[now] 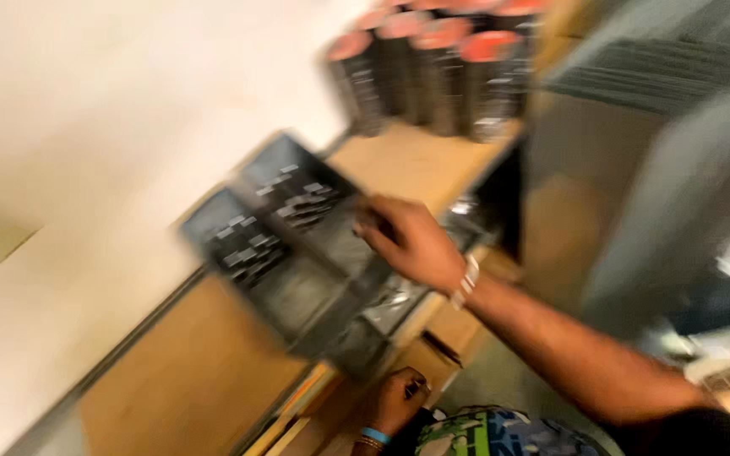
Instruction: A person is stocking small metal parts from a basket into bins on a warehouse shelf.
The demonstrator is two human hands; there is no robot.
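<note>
Head view, blurred: right hand fingers closed on dark packets, lifted off shelf, not yet placed. Left hand curled low; contents unclear.

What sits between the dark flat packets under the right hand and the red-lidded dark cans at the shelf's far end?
In the blurred head view, only bare tan wooden shelf separates the dark flat packets from the red-lidded dark cans.

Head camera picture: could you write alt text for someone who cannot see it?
Blurred view looking down: the right hand grips a dark flat package over a wooden shelf. The left hand, wearing a blue wristband, rests low at the shelf's edge. A row of dark cylinders with red tops stands at the shelf's far end.
</note>
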